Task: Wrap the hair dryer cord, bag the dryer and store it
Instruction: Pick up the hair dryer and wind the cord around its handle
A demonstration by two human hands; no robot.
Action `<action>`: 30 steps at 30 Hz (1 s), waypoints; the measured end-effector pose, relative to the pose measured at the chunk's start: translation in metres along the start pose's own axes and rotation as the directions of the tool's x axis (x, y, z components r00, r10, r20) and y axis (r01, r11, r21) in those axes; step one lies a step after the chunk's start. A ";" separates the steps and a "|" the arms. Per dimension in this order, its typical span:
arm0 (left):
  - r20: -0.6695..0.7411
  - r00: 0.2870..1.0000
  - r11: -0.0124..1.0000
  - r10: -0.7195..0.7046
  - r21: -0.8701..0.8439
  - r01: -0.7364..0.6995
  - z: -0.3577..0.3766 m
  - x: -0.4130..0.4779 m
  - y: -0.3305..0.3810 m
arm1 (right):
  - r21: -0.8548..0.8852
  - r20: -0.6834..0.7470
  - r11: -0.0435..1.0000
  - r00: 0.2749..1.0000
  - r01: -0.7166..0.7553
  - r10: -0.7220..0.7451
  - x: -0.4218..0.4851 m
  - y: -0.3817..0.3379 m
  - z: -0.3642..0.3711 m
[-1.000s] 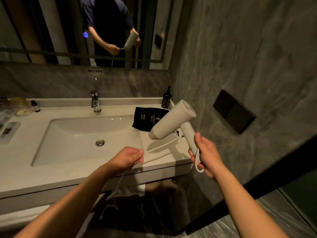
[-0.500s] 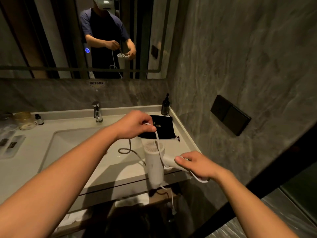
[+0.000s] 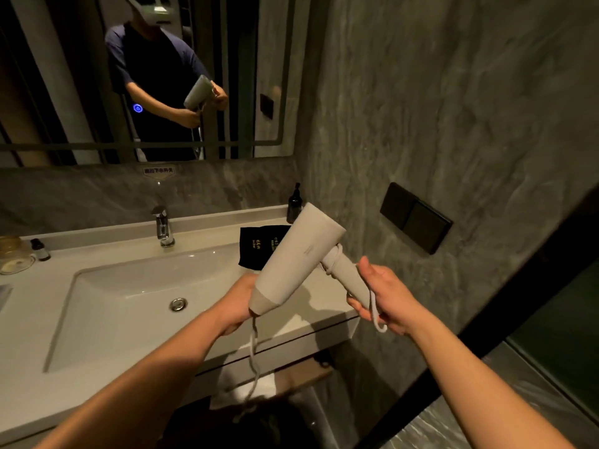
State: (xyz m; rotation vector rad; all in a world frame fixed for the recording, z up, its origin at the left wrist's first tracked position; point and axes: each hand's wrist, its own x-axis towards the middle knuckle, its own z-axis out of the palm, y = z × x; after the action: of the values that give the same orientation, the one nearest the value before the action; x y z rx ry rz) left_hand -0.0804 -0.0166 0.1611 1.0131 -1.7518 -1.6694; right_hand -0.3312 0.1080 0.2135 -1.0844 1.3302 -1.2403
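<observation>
A white hair dryer hangs in the air over the right end of the counter, barrel tilted down to the left. My right hand grips its handle, where one turn of the white cord sits near the barrel. My left hand is behind the nozzle and holds the cord, which drops from there below the counter edge. A short loop of cord pokes out under my right hand. The black storage bag lies flat on the counter behind the dryer.
A white sink basin with a chrome tap fills the counter's middle. A dark pump bottle stands in the back right corner. A small bottle and a glass dish sit far left. Black wall switches are on the right wall.
The dryer has swung from pointing down to a raised slant. My left hand dropped from above the bag to behind the nozzle, carrying the cord around the handle.
</observation>
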 end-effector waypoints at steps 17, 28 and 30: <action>0.367 0.819 0.211 0.442 0.844 -0.493 -0.024 -0.009 0.161 | -0.588 -0.180 0.809 0.977 -0.012 -0.116 0.030 0.030 0.025; 0.474 0.842 0.678 0.258 0.532 -0.507 -0.028 0.053 0.152 | -0.149 0.425 0.989 0.902 -0.009 0.072 -0.004 -0.020 0.002; 0.357 0.869 0.766 0.342 0.430 -0.478 -0.023 0.050 0.111 | 0.070 0.340 0.998 0.940 -0.010 -0.015 -0.007 -0.018 -0.001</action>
State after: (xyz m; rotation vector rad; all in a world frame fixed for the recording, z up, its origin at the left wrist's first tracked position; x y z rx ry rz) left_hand -0.1103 -0.0737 0.2671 0.5405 -2.4615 -1.1111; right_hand -0.3314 0.1136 0.2318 -1.1887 1.0136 -1.0358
